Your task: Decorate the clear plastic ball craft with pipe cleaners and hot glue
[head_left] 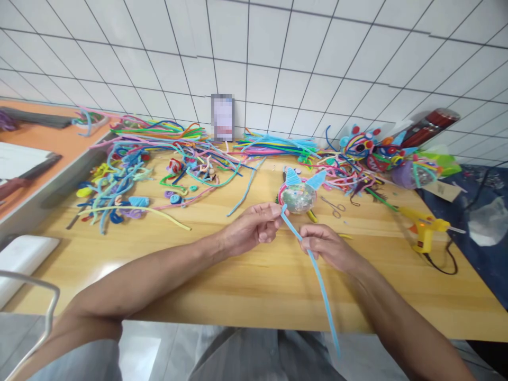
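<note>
A light-blue pipe cleaner (321,283) slants above a wooden table (222,286), its tail hanging toward the wearer's lap. The left hand (257,225) pinches its upper tip between thumb and fingers; the right hand (327,246) grips it a little lower, fingers closed around it. Just beyond is a clear ball with blue ears (299,198). The stem looks feather-light, fuzzy and bendable (probably wire-cored), so it is best pinched close to any intended bend.
</note>
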Demonstrator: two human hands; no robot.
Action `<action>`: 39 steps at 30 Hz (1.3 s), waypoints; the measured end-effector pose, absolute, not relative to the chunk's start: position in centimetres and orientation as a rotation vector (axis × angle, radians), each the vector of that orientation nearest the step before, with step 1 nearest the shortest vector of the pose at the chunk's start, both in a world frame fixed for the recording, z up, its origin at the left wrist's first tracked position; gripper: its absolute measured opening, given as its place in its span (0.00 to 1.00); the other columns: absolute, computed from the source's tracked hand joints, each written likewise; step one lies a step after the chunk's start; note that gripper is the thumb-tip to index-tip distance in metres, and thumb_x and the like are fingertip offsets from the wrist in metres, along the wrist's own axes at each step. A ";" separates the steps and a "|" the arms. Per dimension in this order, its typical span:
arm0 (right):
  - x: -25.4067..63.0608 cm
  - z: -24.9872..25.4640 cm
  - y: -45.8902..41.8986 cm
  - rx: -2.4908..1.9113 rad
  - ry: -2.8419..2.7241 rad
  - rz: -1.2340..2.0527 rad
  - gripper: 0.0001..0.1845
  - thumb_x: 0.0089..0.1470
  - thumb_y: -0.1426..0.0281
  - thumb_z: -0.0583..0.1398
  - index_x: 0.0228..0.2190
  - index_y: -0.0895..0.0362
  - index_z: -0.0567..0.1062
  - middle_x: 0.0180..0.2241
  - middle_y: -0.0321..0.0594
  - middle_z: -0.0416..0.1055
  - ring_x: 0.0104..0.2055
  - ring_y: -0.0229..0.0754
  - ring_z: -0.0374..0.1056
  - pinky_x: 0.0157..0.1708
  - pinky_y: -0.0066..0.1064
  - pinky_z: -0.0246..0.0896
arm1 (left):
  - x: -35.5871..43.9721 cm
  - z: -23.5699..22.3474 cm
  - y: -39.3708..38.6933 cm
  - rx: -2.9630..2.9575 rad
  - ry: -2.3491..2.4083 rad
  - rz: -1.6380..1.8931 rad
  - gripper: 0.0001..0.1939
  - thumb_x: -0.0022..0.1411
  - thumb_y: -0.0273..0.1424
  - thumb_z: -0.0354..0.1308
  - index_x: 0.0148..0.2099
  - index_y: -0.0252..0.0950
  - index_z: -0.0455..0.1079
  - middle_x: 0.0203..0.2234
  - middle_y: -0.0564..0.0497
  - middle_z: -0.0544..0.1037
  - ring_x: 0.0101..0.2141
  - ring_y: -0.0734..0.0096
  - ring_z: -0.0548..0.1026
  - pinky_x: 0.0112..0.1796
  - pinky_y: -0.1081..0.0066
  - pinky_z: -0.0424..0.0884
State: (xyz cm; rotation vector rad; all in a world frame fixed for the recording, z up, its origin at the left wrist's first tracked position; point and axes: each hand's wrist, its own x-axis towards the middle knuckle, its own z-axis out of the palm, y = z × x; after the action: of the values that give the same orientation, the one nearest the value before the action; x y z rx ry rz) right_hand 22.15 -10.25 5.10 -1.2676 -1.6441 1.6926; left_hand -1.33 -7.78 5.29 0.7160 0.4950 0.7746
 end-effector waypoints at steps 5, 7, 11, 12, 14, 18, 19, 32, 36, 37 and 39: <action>21.9 5.4 -10.3 -1.234 -1.646 1.707 0.16 0.50 0.59 0.65 0.21 0.54 0.69 0.19 0.29 0.61 0.21 0.33 0.54 0.23 0.27 0.48 | -1.5 5.4 -7.7 0.697 0.466 0.753 0.21 0.52 0.42 0.78 0.35 0.33 0.74 0.22 0.59 0.70 0.15 0.89 0.57 0.19 0.79 0.53; 21.7 5.5 -10.3 -1.232 -1.661 1.717 0.16 0.50 0.59 0.65 0.21 0.54 0.69 0.18 0.28 0.60 0.21 0.32 0.54 0.23 0.27 0.48 | -1.5 5.4 -7.7 0.690 0.478 0.762 0.21 0.52 0.41 0.79 0.35 0.33 0.74 0.22 0.59 0.71 0.15 0.89 0.57 0.20 0.79 0.54; 21.4 5.5 -10.5 -1.216 -1.663 1.761 0.18 0.51 0.57 0.66 0.21 0.54 0.68 0.18 0.28 0.60 0.20 0.33 0.54 0.23 0.27 0.49 | -1.4 5.4 -7.7 0.698 0.535 0.842 0.22 0.49 0.41 0.80 0.35 0.35 0.72 0.22 0.59 0.73 0.15 0.88 0.56 0.20 0.78 0.54; 21.4 5.5 -10.6 -1.198 -1.663 1.775 0.18 0.51 0.56 0.67 0.21 0.54 0.69 0.18 0.28 0.61 0.21 0.32 0.54 0.23 0.27 0.49 | -1.4 5.3 -7.6 0.711 0.556 0.870 0.23 0.48 0.41 0.80 0.35 0.35 0.72 0.23 0.59 0.73 0.15 0.88 0.57 0.20 0.78 0.53; 21.4 5.3 -10.7 -1.162 -1.665 1.792 0.19 0.51 0.56 0.67 0.22 0.54 0.70 0.19 0.29 0.62 0.21 0.32 0.54 0.23 0.27 0.50 | -1.2 5.1 -7.5 0.763 0.618 0.945 0.24 0.47 0.42 0.81 0.35 0.35 0.73 0.22 0.59 0.72 0.16 0.88 0.57 0.20 0.78 0.52; 21.4 4.9 -11.0 -1.127 -1.635 1.801 0.20 0.53 0.55 0.67 0.21 0.55 0.70 0.20 0.31 0.65 0.20 0.31 0.55 0.23 0.27 0.50 | -1.1 4.5 -7.3 0.898 0.779 1.098 0.25 0.45 0.44 0.81 0.34 0.34 0.74 0.18 0.61 0.69 0.17 0.86 0.58 0.21 0.77 0.51; 21.4 4.8 -11.0 -1.120 -1.623 1.813 0.21 0.53 0.54 0.67 0.22 0.55 0.70 0.21 0.31 0.65 0.20 0.31 0.55 0.23 0.27 0.50 | -1.0 4.3 -7.3 0.916 0.802 1.110 0.25 0.44 0.45 0.81 0.35 0.35 0.74 0.18 0.61 0.68 0.17 0.86 0.58 0.21 0.77 0.51; 20.2 3.9 -11.0 -1.154 -1.667 1.652 0.34 0.59 0.38 0.61 0.22 0.56 0.72 0.21 0.32 0.64 0.21 0.34 0.59 0.22 0.29 0.53 | -0.4 3.6 -7.9 0.915 0.666 1.006 0.27 0.50 0.49 0.78 0.38 0.35 0.72 0.20 0.60 0.71 0.17 0.84 0.63 0.20 0.78 0.56; 20.0 3.7 -11.2 -1.136 -1.665 1.700 0.34 0.59 0.38 0.61 0.23 0.56 0.72 0.21 0.33 0.65 0.21 0.34 0.58 0.23 0.29 0.53 | -0.4 3.1 -8.0 0.942 0.690 1.031 0.27 0.52 0.49 0.77 0.37 0.35 0.70 0.18 0.61 0.69 0.17 0.83 0.63 0.20 0.78 0.56; 19.8 3.5 -11.2 -1.127 -1.656 1.715 0.34 0.59 0.39 0.61 0.23 0.56 0.72 0.21 0.33 0.65 0.21 0.34 0.59 0.23 0.29 0.53 | -0.4 3.0 -8.1 0.951 0.709 1.046 0.27 0.52 0.50 0.77 0.37 0.35 0.69 0.18 0.61 0.68 0.17 0.83 0.62 0.21 0.78 0.56; 19.4 3.1 -11.4 -1.113 -1.620 1.740 0.33 0.59 0.39 0.62 0.23 0.56 0.72 0.21 0.33 0.66 0.21 0.34 0.59 0.23 0.29 0.53 | -0.3 2.7 -8.2 0.967 0.751 1.076 0.27 0.53 0.51 0.76 0.37 0.36 0.69 0.17 0.62 0.67 0.17 0.83 0.62 0.21 0.78 0.56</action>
State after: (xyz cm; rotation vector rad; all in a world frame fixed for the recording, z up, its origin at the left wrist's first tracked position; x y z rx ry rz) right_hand 19.41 -11.37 3.12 -1.1126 -1.6201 1.7397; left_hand -0.28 -8.21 2.68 0.9673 0.7508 1.0757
